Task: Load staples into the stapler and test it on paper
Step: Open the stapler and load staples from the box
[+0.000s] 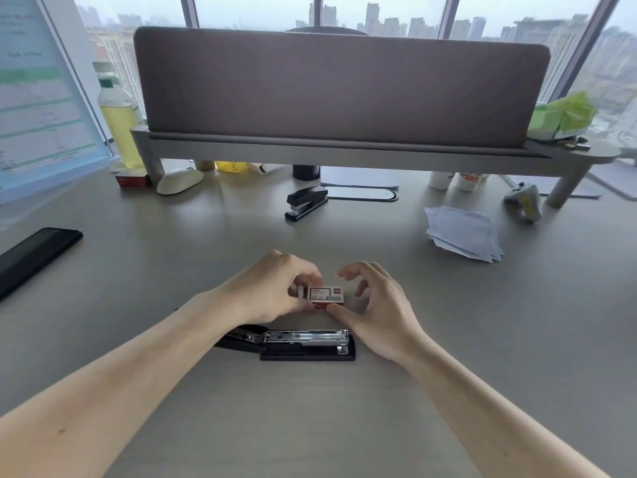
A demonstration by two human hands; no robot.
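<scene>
At frame centre the left hand (272, 288) pinches the left end of the staple box (325, 294), the right hand (375, 305) thumb-braces its right corner with fingers loosely arched, just above the opened stapler (306, 343); bare desk (206, 243) separates them from the paper stack (462, 232) at right.

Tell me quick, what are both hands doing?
Left hand: pinching the staple box.
Right hand: open, only its thumb touching that box.
</scene>
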